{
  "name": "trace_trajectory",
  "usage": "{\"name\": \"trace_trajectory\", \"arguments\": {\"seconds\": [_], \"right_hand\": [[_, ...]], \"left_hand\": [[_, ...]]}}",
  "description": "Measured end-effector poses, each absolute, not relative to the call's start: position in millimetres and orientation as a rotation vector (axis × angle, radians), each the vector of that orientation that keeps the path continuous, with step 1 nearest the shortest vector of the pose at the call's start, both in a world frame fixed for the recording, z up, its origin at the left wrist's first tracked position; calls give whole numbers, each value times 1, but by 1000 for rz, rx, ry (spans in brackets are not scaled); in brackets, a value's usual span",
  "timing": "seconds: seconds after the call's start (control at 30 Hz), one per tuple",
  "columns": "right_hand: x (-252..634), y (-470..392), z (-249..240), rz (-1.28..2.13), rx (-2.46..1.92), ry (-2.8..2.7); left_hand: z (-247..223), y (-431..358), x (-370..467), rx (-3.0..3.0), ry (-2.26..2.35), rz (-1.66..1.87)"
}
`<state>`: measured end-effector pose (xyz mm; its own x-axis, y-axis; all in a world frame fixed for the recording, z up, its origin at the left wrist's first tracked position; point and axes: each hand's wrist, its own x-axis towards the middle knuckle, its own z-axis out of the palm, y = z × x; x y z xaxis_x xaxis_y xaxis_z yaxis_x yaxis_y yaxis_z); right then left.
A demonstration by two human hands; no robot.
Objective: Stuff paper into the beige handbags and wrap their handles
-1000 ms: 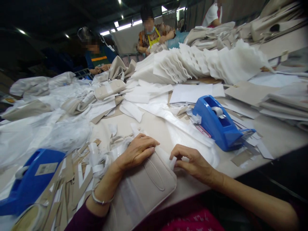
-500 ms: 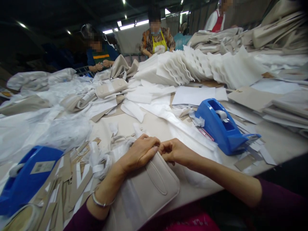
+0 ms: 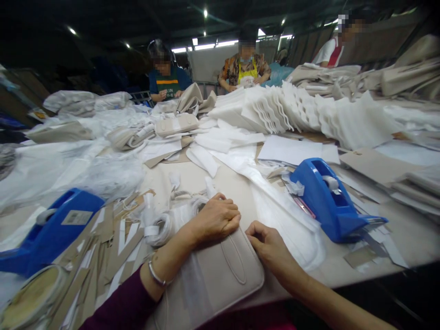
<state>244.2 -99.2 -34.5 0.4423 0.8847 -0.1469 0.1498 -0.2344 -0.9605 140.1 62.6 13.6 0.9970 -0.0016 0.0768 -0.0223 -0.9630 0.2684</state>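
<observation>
From my remote seat I see the beige bag (image 3: pixel 227 270) at the near edge of the table (image 3: pixel 233 185), its near-left part cut off by the bottom of the view. Its long axis seems to slant from near left to far right, the rounded end pointing right; a translucent band (image 3: pixel 195 284) crosses it. My left hand (image 3: pixel 216 220) lies curled over the far edge, its fingertips hidden, so I cannot tell what that grip holds. My right hand (image 3: pixel 270 247) has a narrow grip at the right edge; I cannot tell whether anything is pinched there. A blue dispenser (image 3: pixel 337 206) stands to the right. White foam sheets (image 3: pixel 309 110) spread across the far side. Beyond, in a dim room, co-workers (image 3: pixel 168 85) sit or stand, partly hidden.
</observation>
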Motion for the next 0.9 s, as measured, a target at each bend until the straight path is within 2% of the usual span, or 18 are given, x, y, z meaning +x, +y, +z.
{"name": "trace_trajectory", "arguments": {"seconds": [0.27, 0.4, 0.6, 0.73, 0.8, 0.9], "right_hand": [[239, -73, -8, 733, -1708, -971], [217, -53, -18, 774, -1696, -1115], [219, -51, -39, 737, -1860, -1231], [222, -50, -39, 706, -1927, -1272], [221, -51, -37, 719, -1954, -1290], [221, -52, -34, 745, -1966, -1284]], "left_hand": [[6, 62, 139, 2885, -43, 166], [2, 66, 132, 2745, -2, 132], [13, 76, 134, 2286, 285, 610], [42, 71, 93, 2325, 412, 856], [46, 56, 50, 2326, 645, 1049], [25, 25, -19, 2140, 1232, 1256]]}}
